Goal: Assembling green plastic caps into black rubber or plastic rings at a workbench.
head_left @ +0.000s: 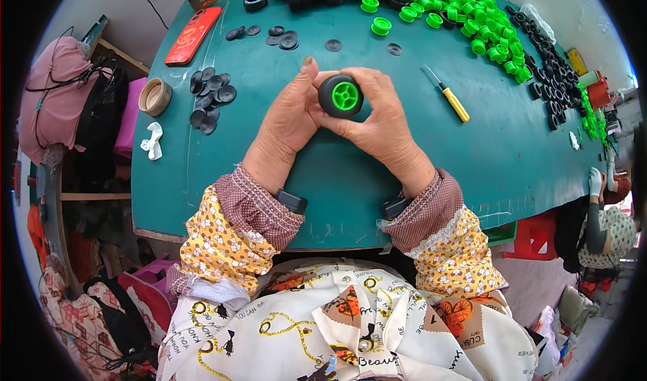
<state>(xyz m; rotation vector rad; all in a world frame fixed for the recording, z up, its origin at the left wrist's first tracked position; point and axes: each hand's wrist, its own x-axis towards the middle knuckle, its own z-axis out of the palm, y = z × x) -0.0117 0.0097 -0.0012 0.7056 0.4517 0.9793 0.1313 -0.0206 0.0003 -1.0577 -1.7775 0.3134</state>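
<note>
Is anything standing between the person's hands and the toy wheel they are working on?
Nothing visible: left hand and right hand both already hold the black wheel with the green hub directly, above the green table.

A desk with a dark green top is set in the middle of the scene, its near edge worn and pale. A light grey wall is seen at the far left, and another pale wall at the far right. To the left, a wooden shelf is hung and piled with pink and black bags. A red stool is placed under the desk on the right. Even daylight is spread over everything.
</note>
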